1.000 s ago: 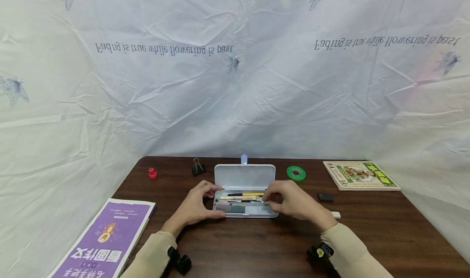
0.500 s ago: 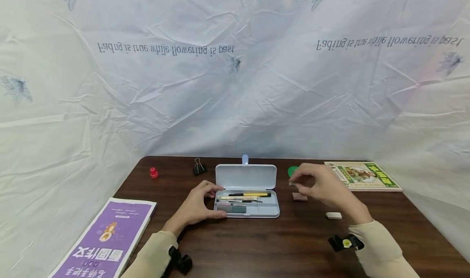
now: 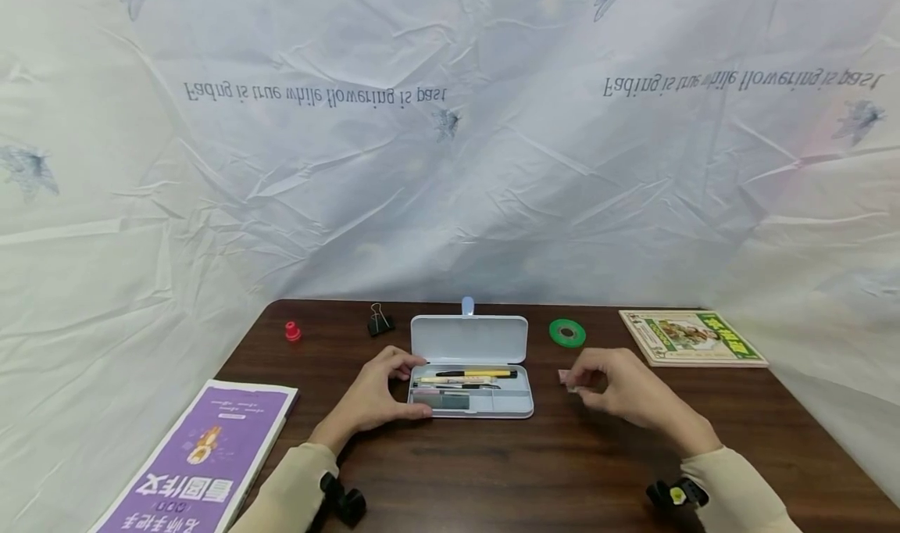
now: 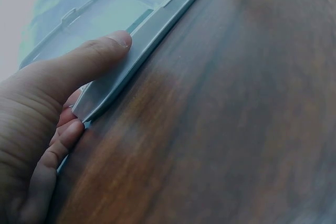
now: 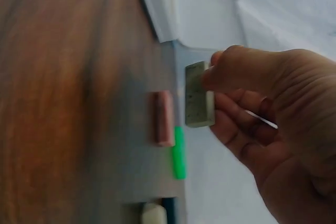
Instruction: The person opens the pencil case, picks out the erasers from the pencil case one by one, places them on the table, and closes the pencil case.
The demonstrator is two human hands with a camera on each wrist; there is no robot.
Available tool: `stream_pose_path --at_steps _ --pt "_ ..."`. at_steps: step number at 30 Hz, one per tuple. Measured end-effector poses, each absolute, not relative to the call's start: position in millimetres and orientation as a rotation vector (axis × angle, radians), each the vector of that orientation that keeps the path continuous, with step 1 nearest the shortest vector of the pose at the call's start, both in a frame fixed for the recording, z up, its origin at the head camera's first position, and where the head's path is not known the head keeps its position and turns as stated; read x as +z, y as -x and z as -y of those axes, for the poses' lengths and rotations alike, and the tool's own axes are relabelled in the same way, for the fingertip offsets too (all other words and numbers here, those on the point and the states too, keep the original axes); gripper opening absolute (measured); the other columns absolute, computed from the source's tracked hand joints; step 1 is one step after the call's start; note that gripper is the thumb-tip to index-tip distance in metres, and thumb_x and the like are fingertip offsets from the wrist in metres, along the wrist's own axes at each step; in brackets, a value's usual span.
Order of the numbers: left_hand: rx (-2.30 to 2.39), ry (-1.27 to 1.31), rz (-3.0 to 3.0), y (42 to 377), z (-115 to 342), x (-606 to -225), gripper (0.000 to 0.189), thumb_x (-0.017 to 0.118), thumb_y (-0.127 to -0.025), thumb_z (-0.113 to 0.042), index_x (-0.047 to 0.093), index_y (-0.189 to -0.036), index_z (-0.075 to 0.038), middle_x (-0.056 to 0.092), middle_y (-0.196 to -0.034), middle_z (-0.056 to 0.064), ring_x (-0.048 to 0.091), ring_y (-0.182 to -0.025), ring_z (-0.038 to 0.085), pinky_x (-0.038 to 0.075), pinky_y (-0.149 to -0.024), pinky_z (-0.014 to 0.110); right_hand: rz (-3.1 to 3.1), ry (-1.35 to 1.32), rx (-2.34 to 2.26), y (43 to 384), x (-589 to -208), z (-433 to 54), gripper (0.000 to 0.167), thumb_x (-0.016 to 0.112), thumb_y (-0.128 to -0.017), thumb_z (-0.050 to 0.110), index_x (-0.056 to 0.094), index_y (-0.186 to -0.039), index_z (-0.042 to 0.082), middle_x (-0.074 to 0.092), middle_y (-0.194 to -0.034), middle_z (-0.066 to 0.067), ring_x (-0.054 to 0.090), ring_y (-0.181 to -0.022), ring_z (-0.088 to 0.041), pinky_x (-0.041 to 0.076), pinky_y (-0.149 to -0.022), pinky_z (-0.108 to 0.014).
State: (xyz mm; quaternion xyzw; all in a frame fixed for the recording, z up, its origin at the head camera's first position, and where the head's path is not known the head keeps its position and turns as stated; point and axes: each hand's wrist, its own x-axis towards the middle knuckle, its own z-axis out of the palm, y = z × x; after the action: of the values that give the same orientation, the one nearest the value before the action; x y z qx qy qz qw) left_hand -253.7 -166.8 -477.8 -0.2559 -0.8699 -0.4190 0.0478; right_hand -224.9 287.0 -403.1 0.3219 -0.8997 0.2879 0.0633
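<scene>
A pale blue-white pencil case (image 3: 469,339) stands with its lid raised at the middle of the table. Pens (image 3: 485,374) and a grey block (image 3: 450,401) lie in its compartments. My left hand (image 3: 376,392) grips the case's left end, thumb on the front wall and fingers round the side. To the right of the case, my right hand (image 3: 619,380) pinches a grey-green eraser (image 5: 197,98) between thumb and fingers. A pinkish-brown eraser (image 5: 165,119) lies on the table close to it, partly hidden by the hand in the head view.
A green tape roll (image 3: 566,332), black binder clip (image 3: 380,324) and red cap-like piece (image 3: 292,331) lie toward the back. Books lie at both sides, one purple (image 3: 204,455), one green and white (image 3: 692,338). The right wrist view shows a white eraser (image 5: 154,214).
My right hand has come out of the case's right compartment with the eraser, moved right, then lowered toward the table. My left hand has kept its grip on the case.
</scene>
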Motion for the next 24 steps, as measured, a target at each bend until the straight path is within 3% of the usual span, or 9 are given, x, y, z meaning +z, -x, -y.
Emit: stream_pose_path --at_steps 5,7,12,15,17,20,22,24 --pt "-1.28 0.776 2.668 253.2 165.1 -477.3 0.077 0.104 -0.077 -0.05 0.075 -0.141 -0.018 0.064 -0.13 -0.002 0.065 -0.112 0.015 0.06 -0.102 0.034 2.86 -0.992 0.886 227.5 -413.6 -289.3 0.033 0.084 -0.086 -0.007 0.075 -0.094 0.024 0.081 -0.113 0.002 0.078 -0.118 -0.029 0.058 -0.073 -0.031" --pt "-1.277 0.774 2.673 253.3 164.6 -476.6 0.077 0.104 -0.076 -0.051 0.075 -0.141 -0.018 0.063 -0.13 -0.002 0.065 -0.112 0.015 0.06 -0.103 0.034 2.886 -1.008 0.902 228.2 -415.6 -288.9 0.034 0.083 -0.085 -0.008 0.073 -0.093 0.023 0.08 -0.113 0.0 0.075 -0.125 -0.035 0.058 -0.073 -0.031" --pt "-1.266 0.774 2.667 254.4 164.2 -475.0 0.077 0.104 -0.076 -0.05 0.075 -0.141 -0.018 0.063 -0.129 -0.002 0.066 -0.111 0.015 0.06 -0.102 0.035 2.924 -1.076 0.924 228.7 -416.4 -286.2 0.036 0.083 -0.084 -0.01 0.069 -0.091 0.022 0.064 -0.086 0.01 0.065 -0.14 -0.044 0.056 -0.076 -0.029" --pt "-1.258 0.775 2.664 254.8 164.9 -475.7 0.078 0.104 -0.076 -0.051 0.075 -0.141 -0.018 0.063 -0.129 -0.002 0.065 -0.111 0.014 0.06 -0.102 0.034 2.94 -1.102 0.93 228.4 -415.2 -284.2 0.036 0.083 -0.085 -0.01 0.068 -0.09 0.022 0.061 -0.083 0.011 0.059 -0.146 -0.047 0.052 -0.073 -0.028" --pt "-1.263 0.772 2.666 254.6 165.8 -476.1 0.078 0.104 -0.076 -0.05 0.075 -0.14 -0.019 0.063 -0.129 -0.002 0.065 -0.111 0.014 0.06 -0.102 0.034 2.943 -1.1 0.933 227.7 -412.6 -283.8 0.032 0.084 -0.087 -0.008 0.07 -0.091 0.021 0.064 -0.085 0.011 0.066 -0.139 -0.043 0.053 -0.072 -0.028" --pt "-1.267 0.773 2.666 254.1 166.9 -476.8 0.077 0.104 -0.076 -0.05 0.075 -0.14 -0.019 0.063 -0.129 -0.002 0.065 -0.111 0.015 0.06 -0.102 0.034 2.901 -1.062 0.932 226.9 -406.7 -285.3 0.024 0.085 -0.093 -0.001 0.074 -0.097 0.02 0.068 -0.09 0.013 0.076 -0.111 -0.023 0.056 -0.072 -0.028" --pt "-1.269 0.772 2.668 253.8 167.4 -476.6 0.077 0.104 -0.076 -0.05 0.075 -0.14 -0.019 0.063 -0.129 -0.002 0.065 -0.112 0.015 0.06 -0.102 0.034 2.828 -0.996 0.921 226.8 -401.3 -286.6 0.018 0.085 -0.097 0.003 0.077 -0.101 0.019 0.07 -0.092 0.013 0.071 -0.091 -0.01 0.058 -0.072 -0.029" --pt "-1.269 0.77 2.666 253.6 167.8 -476.8 0.078 0.104 -0.076 -0.051 0.075 -0.141 -0.019 0.063 -0.129 -0.002 0.065 -0.112 0.014 0.06 -0.102 0.034 2.74 -0.916 0.926 226.9 -395.7 -286.9 0.016 0.083 -0.1 0.004 0.078 -0.107 0.018 0.073 -0.095 0.011 0.066 -0.085 -0.004 0.059 -0.072 -0.028"
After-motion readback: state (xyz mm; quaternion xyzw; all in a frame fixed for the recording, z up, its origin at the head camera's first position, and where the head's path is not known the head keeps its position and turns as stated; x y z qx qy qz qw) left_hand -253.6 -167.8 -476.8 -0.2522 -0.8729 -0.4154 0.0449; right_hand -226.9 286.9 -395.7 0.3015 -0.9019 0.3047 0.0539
